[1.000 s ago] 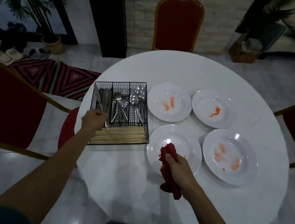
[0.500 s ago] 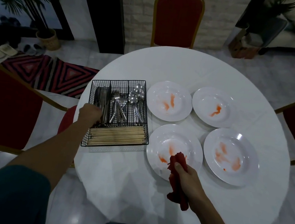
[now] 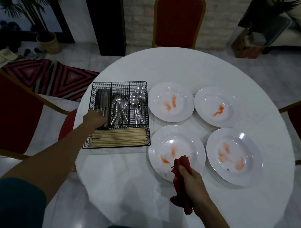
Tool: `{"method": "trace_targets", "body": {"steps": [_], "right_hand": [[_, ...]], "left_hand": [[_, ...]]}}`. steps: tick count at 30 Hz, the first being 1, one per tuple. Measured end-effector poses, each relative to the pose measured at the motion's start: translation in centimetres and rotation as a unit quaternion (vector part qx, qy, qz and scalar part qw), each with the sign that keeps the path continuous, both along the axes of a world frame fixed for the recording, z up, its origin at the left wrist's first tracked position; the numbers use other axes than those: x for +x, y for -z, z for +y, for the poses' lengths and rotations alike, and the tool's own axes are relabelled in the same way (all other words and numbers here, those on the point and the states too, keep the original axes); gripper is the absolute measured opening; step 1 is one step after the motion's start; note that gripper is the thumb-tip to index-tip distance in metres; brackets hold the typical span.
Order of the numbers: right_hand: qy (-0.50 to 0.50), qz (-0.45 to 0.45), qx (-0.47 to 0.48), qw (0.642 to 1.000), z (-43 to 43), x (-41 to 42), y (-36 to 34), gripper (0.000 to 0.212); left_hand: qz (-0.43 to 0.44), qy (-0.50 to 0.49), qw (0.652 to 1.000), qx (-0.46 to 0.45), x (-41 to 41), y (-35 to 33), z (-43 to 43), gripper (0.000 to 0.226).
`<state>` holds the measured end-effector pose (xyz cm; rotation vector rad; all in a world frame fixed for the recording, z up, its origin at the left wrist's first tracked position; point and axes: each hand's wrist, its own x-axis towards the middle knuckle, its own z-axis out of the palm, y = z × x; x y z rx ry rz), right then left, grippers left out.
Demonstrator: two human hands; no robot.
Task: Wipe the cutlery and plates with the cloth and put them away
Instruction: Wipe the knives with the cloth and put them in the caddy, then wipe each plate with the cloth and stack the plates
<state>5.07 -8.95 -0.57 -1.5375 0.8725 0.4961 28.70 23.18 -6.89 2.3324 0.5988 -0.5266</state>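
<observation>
Round table (image 3: 189, 71): R hand (image 3: 192, 183) grips cloth (image 3: 183, 163) on plate (image 3: 163, 143), L hand (image 3: 95, 119) in basket (image 3: 120, 83) (grip unclear).

left hand (image 3: 95, 121) blurred, its grip unclear

view: head cam | wide-angle | faces forward and down | close above round table (image 3: 189, 69) | only view

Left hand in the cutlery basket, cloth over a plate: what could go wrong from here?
The left hand, blurred, is among the knives in the wire basket near the table edge; it might catch a blade or nudge the basket. The red cloth gripped by the right hand could smear orange stains across the near plate.
</observation>
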Motion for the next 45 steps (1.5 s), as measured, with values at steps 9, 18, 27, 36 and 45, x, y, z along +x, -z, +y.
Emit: {"method": "trace_targets", "body": {"steps": [9,18,27,36,45], "right_hand": [[0.004,-0.006,0.001,1.0,-1.1,-0.8,0.4,0.027],[0.007,0.012,-0.008,1.0,-1.4,-1.0,1.6,0.03],[0.004,0.0,0.004,1.0,-0.9,-0.4,1.6,0.033],[0.035,-0.031,0.049,0.998,-0.8,-0.5,1.3,0.045],[0.025,-0.038,-0.015,0.999,-1.4,-1.8,0.8,0.032]], "left_hand": [[-0.102,-0.015,0.994,0.039,-0.5,1.6,-0.1,0.023],[-0.12,-0.03,0.992,0.003,-2.6,0.8,-2.8,0.031],[-0.218,0.047,0.974,-0.027,-11.2,-1.0,-9.5,0.029],[-0.06,-0.027,0.99,-0.124,-18.1,-0.1,-15.4,0.043],[0.072,-0.065,0.966,-0.239,-18.3,1.0,-18.1,0.024]]}}
